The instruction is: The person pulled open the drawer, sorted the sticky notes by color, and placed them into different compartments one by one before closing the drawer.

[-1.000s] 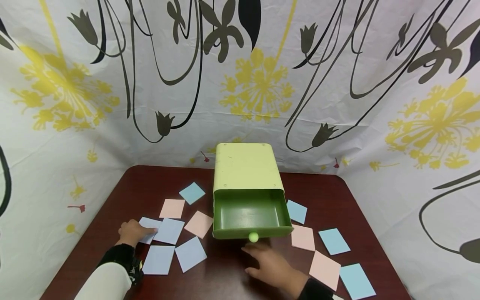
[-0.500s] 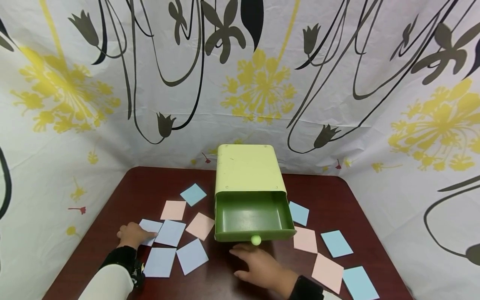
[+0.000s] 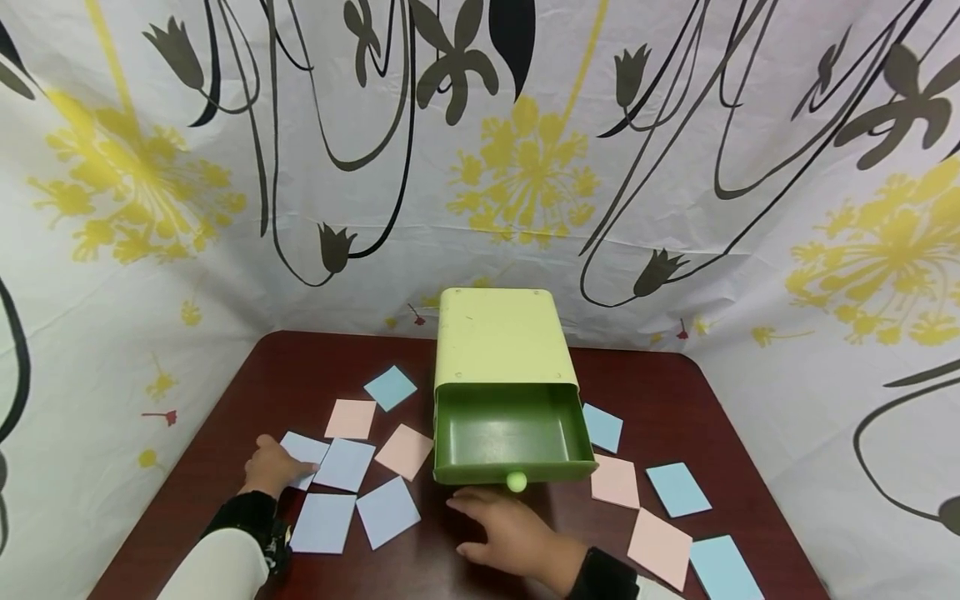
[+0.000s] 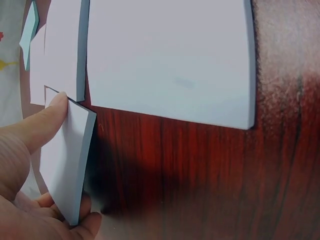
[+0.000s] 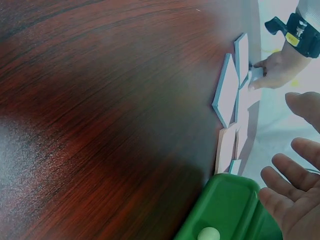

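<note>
Left hand [image 3: 272, 471] now pinches pale blue card [image 4: 67, 160], thumb on top, edge lifting off tabletop [image 3: 247, 392] left of open green drawer [image 3: 510, 433]. Right hand [image 3: 510, 533] slides left below drawer knob [image 3: 516, 481], fingers spread, holding nothing. Card pickup looks begun.

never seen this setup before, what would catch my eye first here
The light green box at the middle of the dark red table, its darker drawer pulled open. Pastel paper squares lie scattered on both sides; the left hand pinches a pale blue one, while the right hand hovers open near the knob.
</note>
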`<move>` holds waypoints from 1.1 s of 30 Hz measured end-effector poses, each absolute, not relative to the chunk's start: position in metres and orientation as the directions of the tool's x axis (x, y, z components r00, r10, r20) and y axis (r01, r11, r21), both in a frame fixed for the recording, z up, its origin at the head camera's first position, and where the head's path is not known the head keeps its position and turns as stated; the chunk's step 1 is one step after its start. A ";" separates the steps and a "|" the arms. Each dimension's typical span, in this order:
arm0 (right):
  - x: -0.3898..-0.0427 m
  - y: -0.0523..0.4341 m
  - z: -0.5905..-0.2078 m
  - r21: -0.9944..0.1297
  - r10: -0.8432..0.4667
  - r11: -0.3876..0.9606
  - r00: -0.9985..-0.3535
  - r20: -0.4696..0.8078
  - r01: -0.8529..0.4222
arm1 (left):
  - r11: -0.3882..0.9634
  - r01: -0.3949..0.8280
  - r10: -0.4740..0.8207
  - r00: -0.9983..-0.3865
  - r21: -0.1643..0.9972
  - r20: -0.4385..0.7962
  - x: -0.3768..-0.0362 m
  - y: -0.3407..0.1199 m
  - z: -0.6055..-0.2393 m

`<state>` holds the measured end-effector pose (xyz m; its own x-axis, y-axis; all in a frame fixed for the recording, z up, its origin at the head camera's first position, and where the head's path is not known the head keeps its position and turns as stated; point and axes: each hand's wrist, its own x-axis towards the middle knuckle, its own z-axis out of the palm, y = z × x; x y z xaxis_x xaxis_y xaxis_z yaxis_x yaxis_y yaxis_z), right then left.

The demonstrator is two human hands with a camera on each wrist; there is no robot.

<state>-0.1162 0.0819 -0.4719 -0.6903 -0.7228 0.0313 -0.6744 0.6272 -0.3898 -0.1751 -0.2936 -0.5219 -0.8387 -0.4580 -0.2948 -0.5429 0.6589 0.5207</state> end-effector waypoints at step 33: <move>-0.118 0.122 -0.484 -0.426 -0.651 0.667 -0.756 0.065 -0.611 | 0.673 -0.287 -0.334 -0.940 0.682 -0.067 -0.173 -0.292 -0.479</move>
